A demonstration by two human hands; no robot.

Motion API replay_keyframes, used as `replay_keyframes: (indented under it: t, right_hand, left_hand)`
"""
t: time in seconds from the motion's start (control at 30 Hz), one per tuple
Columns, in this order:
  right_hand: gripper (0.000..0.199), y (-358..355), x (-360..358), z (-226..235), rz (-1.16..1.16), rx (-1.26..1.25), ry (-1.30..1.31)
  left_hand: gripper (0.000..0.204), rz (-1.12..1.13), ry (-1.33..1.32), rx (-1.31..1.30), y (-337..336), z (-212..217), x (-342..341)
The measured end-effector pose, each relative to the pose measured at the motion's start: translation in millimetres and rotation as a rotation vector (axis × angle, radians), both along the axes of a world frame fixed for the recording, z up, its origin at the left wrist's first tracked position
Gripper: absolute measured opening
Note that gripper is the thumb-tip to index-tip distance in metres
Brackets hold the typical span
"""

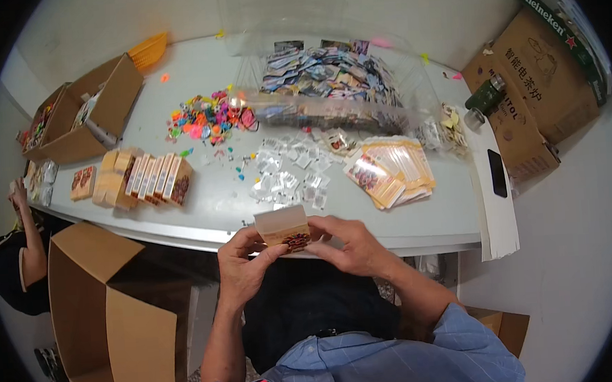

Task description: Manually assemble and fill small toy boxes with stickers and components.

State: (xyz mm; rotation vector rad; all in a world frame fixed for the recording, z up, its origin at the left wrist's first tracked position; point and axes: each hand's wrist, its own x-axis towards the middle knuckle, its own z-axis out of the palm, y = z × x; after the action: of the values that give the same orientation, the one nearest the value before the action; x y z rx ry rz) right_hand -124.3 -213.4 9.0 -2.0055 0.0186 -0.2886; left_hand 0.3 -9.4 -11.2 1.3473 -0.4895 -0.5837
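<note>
Just over the table's front edge I hold a small printed carton [286, 228] with an upright pale flap. My left hand [240, 265] grips its left side, thumb across the front. The fingers of my right hand [351, 245] close on its right side. Behind the carton lie small clear packets [292, 169]. A fanned stack of flat printed cartons [392, 172] is to their right. Farther left stand several formed cartons [158, 177] in a row. Bright small trinkets [210, 116] are heaped at mid-table, near a clear plastic bin [245, 111] full of colourful packets [327, 74].
An open cardboard box [139, 327] stands below the table at left. Open boxes [101, 109] sit at the table's left end. On the right are a phone [497, 174], a green bottle [486, 96] and a large carton [548, 78]. Another person [26, 260] is at far left.
</note>
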Motion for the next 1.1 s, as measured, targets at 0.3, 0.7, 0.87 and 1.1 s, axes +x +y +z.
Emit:
replay_keyframes:
  t: [0.3,0.7,0.87,1.1]
  right_hand:
    - [0.033,-182.2,142.1,74.8,-0.241,-0.650,-0.301]
    - [0.037,-258.7,267.3,47.6,0.055,-1.170,0.547]
    - [0.040,-265.6,264.6,23.9,0.053,-1.106,0.114]
    - [0.033,-259.7,286.7,32.4,0.080,-1.202,0.227]
  left_hand:
    - [0.038,-0.029,-0.030,0.121,-38.0,-51.5,18.8]
    - [0.049,-0.023,0.025,0.099,-45.5,-36.3,21.2]
    - [0.049,-0.032,0.045,0.095,-46.1,-32.2,23.3]
    - [0.050,-0.032,0.041,0.125,-44.5,-31.3,21.1]
